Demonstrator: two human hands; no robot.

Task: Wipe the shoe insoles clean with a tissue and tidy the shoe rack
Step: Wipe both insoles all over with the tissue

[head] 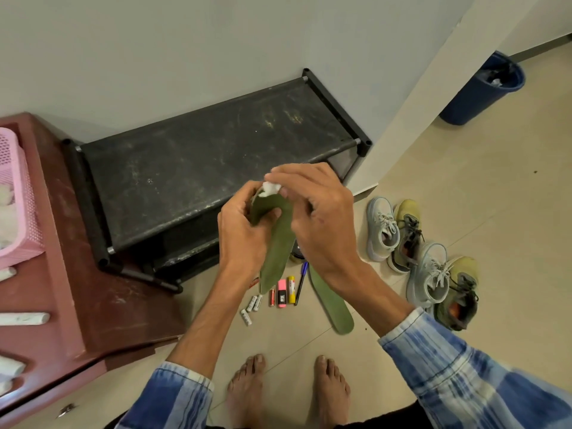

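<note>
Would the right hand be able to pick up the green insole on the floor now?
Probably not yet: the right hand is pinching the tissue against the held insole. The floor insole itself lies uncovered.

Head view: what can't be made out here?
All in the head view:
- the tissue: mostly covered by the right hand
- the dark object on the floor: hidden behind the held insole and right hand
- the pink basket: cut off by the left edge
- the bin contents: too small

home, entry/hall corner: tiled floor (464,212), plain wall (185,57), low black shoe rack (201,168) against it, sneakers (418,258) lined up beside, blue bin (476,97), pink basket (15,196), bare feet (288,388).
</note>
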